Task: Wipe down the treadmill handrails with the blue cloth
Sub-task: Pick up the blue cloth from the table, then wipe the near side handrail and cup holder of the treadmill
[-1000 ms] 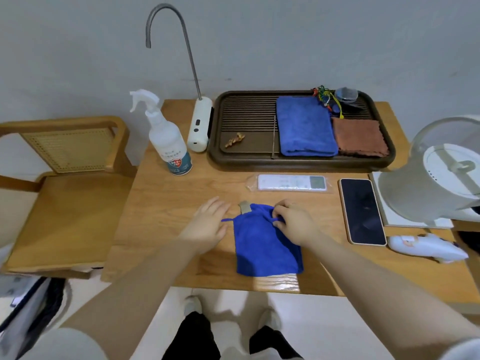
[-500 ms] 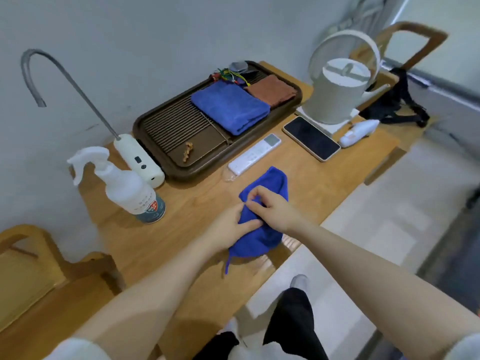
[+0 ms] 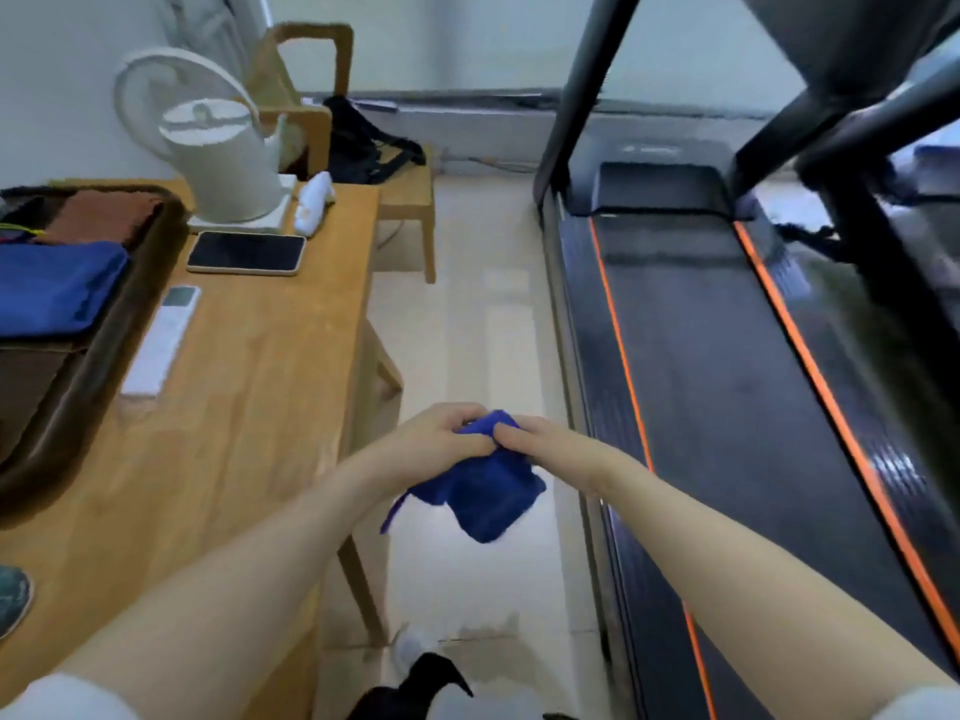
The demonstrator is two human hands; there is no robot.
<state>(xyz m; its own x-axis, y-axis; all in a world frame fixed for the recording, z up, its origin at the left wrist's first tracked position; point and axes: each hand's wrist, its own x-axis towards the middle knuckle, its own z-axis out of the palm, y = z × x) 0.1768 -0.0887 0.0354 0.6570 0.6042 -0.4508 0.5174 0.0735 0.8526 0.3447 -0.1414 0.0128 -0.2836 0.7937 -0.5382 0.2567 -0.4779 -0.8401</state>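
Note:
The blue cloth hangs bunched in the air over the floor, between the table and the treadmill. My left hand grips its top from the left and my right hand pinches it from the right, fingers meeting over the fabric. The black treadmill with orange stripes fills the right side. Its dark handrails cross the upper right, well above and beyond both hands, and a black upright rises at its front left.
A wooden table stands at left with a dark tray holding a folded blue towel, a remote, a phone and a white kettle. A wooden chair with black clothing stands behind. Pale floor lies between.
Both hands lifted the blue cloth off the table and carried it right, out over the floor. The view swung right from the table to the treadmill.

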